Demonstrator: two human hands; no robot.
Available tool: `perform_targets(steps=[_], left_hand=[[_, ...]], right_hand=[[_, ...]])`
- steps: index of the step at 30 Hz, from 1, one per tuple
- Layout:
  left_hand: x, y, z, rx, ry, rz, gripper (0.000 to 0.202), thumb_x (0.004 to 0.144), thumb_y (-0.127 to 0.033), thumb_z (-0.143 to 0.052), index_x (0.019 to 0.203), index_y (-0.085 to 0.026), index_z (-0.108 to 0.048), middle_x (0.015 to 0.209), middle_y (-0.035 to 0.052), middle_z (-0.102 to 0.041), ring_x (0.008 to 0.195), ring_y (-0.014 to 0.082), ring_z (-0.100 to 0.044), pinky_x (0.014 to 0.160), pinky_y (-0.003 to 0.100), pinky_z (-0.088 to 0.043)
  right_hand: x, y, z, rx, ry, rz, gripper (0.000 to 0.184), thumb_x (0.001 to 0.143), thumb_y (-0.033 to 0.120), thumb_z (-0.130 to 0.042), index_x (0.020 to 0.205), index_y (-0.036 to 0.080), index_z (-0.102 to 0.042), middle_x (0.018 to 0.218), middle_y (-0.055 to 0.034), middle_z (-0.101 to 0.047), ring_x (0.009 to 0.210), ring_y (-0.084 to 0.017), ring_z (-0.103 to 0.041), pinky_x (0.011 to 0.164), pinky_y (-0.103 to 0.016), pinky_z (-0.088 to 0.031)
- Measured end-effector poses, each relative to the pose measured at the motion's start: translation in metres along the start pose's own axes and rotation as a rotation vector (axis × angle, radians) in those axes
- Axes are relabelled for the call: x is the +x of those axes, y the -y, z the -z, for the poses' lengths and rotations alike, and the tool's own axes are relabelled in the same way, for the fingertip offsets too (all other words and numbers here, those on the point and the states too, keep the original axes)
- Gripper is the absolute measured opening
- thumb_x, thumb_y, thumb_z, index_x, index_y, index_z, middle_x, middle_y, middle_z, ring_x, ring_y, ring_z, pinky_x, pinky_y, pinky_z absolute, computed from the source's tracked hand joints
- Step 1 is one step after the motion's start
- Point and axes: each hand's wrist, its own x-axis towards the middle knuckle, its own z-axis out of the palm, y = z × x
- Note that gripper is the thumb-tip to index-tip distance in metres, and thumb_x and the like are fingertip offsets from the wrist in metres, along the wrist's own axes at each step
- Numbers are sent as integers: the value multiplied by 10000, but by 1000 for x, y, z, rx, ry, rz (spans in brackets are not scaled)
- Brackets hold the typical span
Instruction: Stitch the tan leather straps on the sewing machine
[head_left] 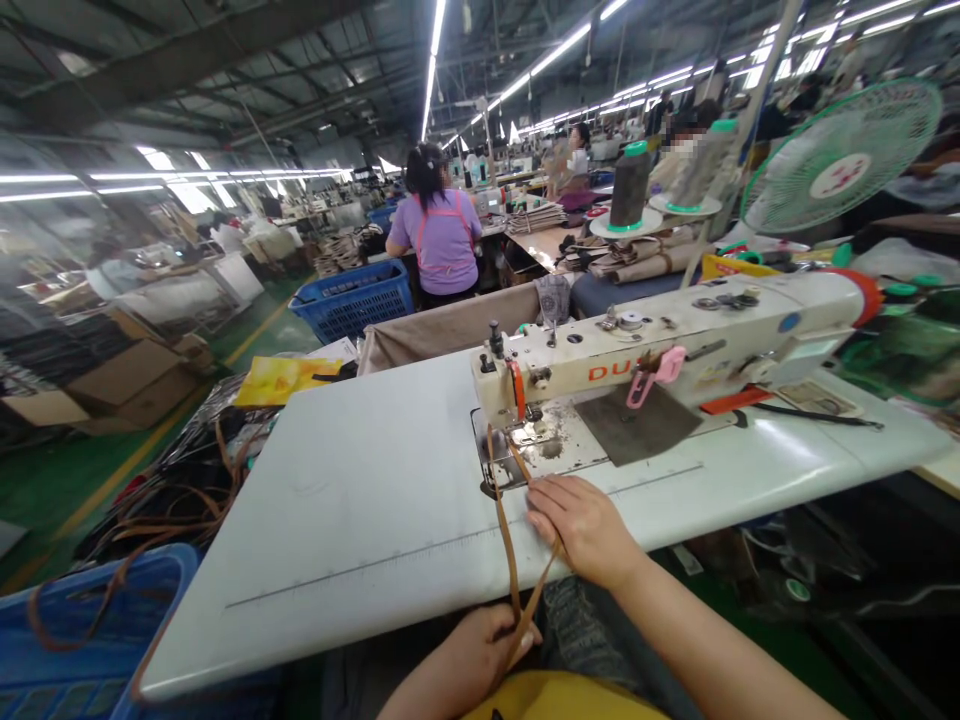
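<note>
The right hand (581, 530) lies flat on the tabletop with its fingers pressed together and its fingertips pointing toward the needle area. The left hand (480, 665) sits lower, just past the table's front edge, its fingers curled around a pinch of strap.

The thing in hand is a long, narrow tan leather strap (511, 540), thin and flat, doubled into two strands. Both strands rise from the left hand's grip and reach up to the presser foot of the sewing machine. One strand passes just beside the right hand's little-finger side, and the other runs close under its palm edge.

The largest surface is a broad white sewing table (330, 520) with a ruled line along its front. On it stands a cream industrial sewing machine (675, 335) with red lettering, a pink plastic clip (654, 376) and a dark grey cloth pad (637, 425) at its head.

Beyond, a long factory hall runs under strip lights. A co-worker in a lilac shirt (442, 245) sits with their back turned, near a blue plastic crate (352, 298). A green-bladed standing fan (840, 155) turns its face toward the table, and at lower left a blue basket (90, 625) holds loose brown straps.
</note>
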Motion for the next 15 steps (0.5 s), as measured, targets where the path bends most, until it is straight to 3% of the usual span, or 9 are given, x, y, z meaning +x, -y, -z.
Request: perform_targets(steps=[8, 15], left_hand=[[9, 23, -7, 27, -2, -8, 465, 908, -576, -592, 1021, -160, -766, 968, 70, -712, 948, 263, -629, 925, 358, -487], [13, 26, -6, 105, 35, -6, 588, 890, -706, -547, 1036, -171, -739, 961, 70, -698, 930, 265, -631, 868, 345, -489]], right_hand=[[-1, 0, -1, 19, -8, -6, 316, 1102, 335, -492, 1123, 153, -750, 1131, -134, -789, 1044, -258, -723, 933, -428, -572], [-2, 0, -1, 39, -2, 1, 306, 1105, 357, -484, 1116, 172, -728, 1115, -122, -779, 1046, -245, -704, 934, -405, -555]])
